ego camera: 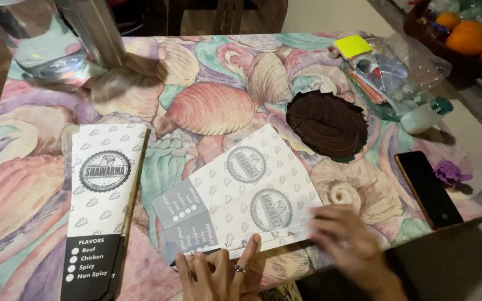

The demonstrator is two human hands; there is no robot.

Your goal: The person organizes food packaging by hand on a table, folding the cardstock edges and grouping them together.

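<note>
I see my left hand (218,273) lying flat at the near edge of the table (23,184), fingers spread and pressing on the near edge of a white paper bag (235,195) printed with round grey stamps; it grips nothing, it only pins the paper down. My right hand (344,239) is blurred, so I cannot tell whether its fingers pinch the bag's right corner or just slide over it; they look loosely open and rest on that corner.

The bag lies slantwise, flat on the shell-patterned cloth. Left of the bag, and apart from it, sits a second, narrower paper sleeve (104,206) with a black bottom band. Beyond the bag, almost touching its far corner, is a dark brown leaf-shaped mat (327,122). Right of the bag, well apart, lies a black phone (428,189).

I judge the step to be flattening or creasing the bag. The next move calls for steady pressure from the left hand while the right runs along the edge, without shifting the paper.
</note>
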